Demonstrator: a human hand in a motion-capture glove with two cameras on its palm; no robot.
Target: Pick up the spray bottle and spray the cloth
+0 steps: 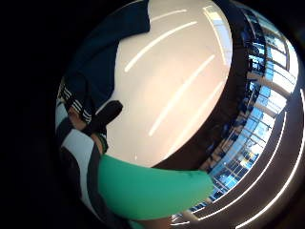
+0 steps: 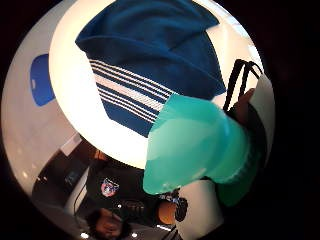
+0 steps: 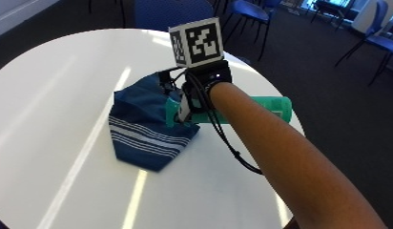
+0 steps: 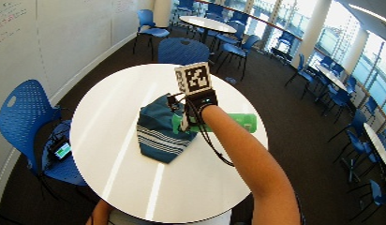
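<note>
Right hand [image 3: 195,98] over the round white table [image 3: 56,95], fingers curled round the green bottle [image 3: 260,110]. The bottle's long axis runs level, one end out past the forearm, the other at the cloth [image 3: 142,131], which lies flat on the table just beside and partly under the hand. Bottle: smooth translucent plastic, cylindrical. Cloth: soft blue fabric, white stripes, folded

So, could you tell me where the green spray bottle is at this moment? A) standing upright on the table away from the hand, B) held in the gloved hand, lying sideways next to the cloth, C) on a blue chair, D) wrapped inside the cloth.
B: the right hand grips the green spray bottle, which lies sideways beside the blue striped cloth on the white table.
</note>
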